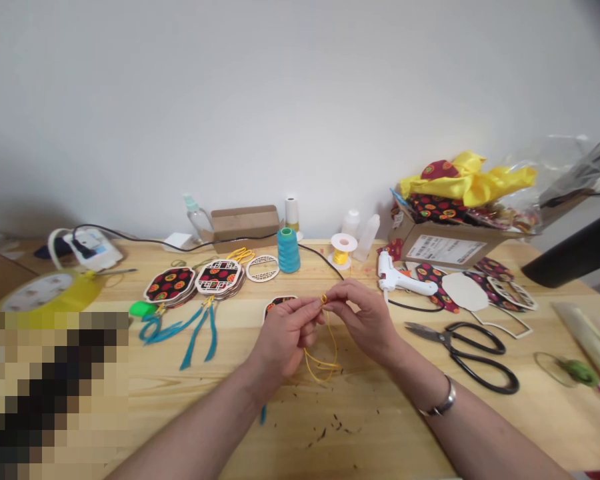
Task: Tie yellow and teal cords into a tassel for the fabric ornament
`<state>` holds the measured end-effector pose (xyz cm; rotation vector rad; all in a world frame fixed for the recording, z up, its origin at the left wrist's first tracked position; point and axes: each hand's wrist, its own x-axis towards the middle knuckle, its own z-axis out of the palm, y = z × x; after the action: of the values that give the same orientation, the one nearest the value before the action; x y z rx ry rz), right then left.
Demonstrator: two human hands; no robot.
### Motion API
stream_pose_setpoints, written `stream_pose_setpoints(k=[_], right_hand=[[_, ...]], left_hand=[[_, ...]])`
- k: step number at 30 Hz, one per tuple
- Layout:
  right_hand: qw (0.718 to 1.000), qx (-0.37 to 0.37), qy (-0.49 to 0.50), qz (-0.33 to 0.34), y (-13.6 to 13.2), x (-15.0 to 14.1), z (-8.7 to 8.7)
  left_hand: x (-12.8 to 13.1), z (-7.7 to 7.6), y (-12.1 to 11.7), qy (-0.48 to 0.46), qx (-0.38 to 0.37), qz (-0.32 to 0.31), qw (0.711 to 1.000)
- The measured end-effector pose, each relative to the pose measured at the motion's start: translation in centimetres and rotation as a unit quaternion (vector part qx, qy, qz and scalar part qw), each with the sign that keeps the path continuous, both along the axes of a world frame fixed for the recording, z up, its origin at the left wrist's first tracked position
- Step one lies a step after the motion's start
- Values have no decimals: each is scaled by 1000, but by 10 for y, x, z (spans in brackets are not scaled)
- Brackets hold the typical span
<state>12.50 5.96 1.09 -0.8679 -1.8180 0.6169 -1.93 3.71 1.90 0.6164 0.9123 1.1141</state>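
Note:
Thin yellow cord (324, 299) forms a small loop or knot between the fingertips of both hands. My left hand (294, 327) pinches it from the left, its other fingers curled. From the right, my right hand (363, 313) closes thumb and forefinger on the same cord. Slack yellow strands hang below in loose loops over the wooden table (380, 433). Partly hidden behind my left hand lies a dark patterned piece (275, 305) with a pale rim. A bit of teal tassel (263, 415) shows beneath my left forearm.
Black-handled scissors (447, 339) and a white glue gun (405, 280) lie at right. A teal thread cone (289, 251) and a yellow cord spool (342, 252) stand behind my hands. Stacked patterned ornaments (220, 277) with teal tassels lie left. A fabric-filled cardboard box (445, 247) sits back right.

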Motion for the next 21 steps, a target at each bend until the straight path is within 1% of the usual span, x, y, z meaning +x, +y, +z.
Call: stream_pose_setpoints(k=[9,15,21], right_hand=[[1000,-15,-1,-9,0,0,2],[1000,-3,-8,-21,2,1,0],[1000,-2,-11,-17,2,2,1]], left_hand=[[1,3,-3,43,21,18,999],[2,1,-3,61,34,18,997],[3,3,-3,84,44,28,995]])
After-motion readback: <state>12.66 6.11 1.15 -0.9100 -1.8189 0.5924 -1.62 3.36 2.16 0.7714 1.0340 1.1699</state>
